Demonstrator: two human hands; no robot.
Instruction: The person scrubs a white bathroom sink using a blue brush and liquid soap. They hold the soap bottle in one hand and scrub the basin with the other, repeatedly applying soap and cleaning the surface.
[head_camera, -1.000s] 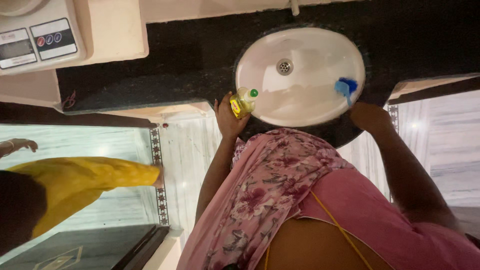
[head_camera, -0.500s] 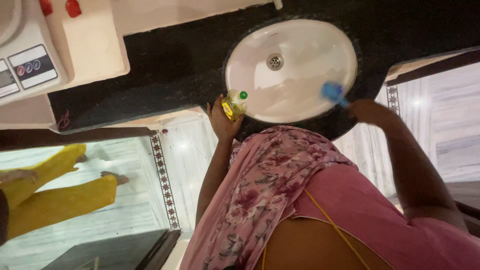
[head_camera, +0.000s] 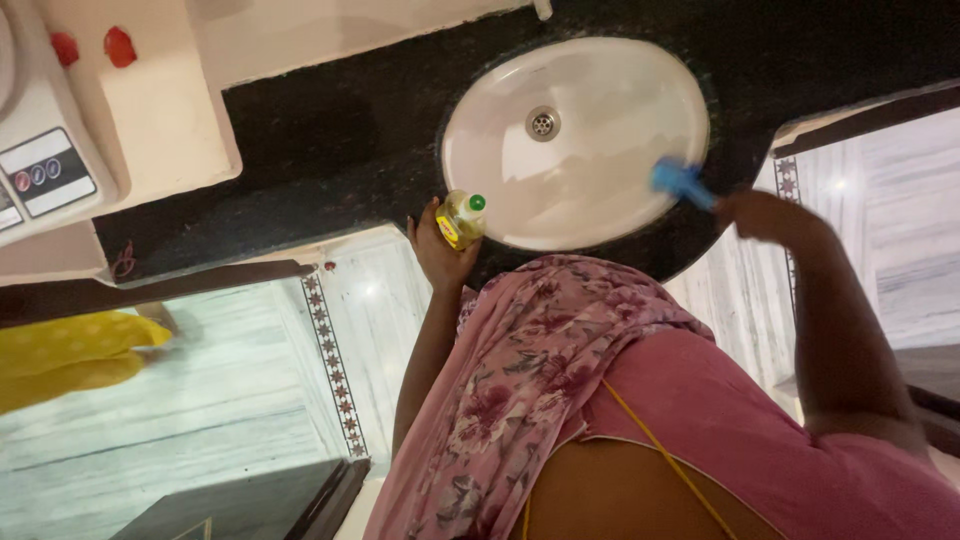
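Note:
A white oval sink basin (head_camera: 590, 100) is set into a black speckled counter (head_camera: 330, 140), with a metal drain (head_camera: 542, 123) near its far side. My left hand (head_camera: 440, 250) grips a small yellow bottle with a green cap (head_camera: 460, 217) at the basin's near left rim. My right hand (head_camera: 765, 215) holds a blue brush (head_camera: 680, 181), whose head rests on the basin's right rim.
A white appliance with a control panel (head_camera: 45, 170) stands at the far left beside the counter. Marble floor with a patterned border strip (head_camera: 335, 355) lies below. Another person's yellow-clad leg (head_camera: 70, 360) shows at the left edge. A dark object (head_camera: 250, 500) sits at the bottom.
The brush has shifted along the basin's right rim. The view has drifted, so the sink sits a little further left. The person in yellow has moved off to the left.

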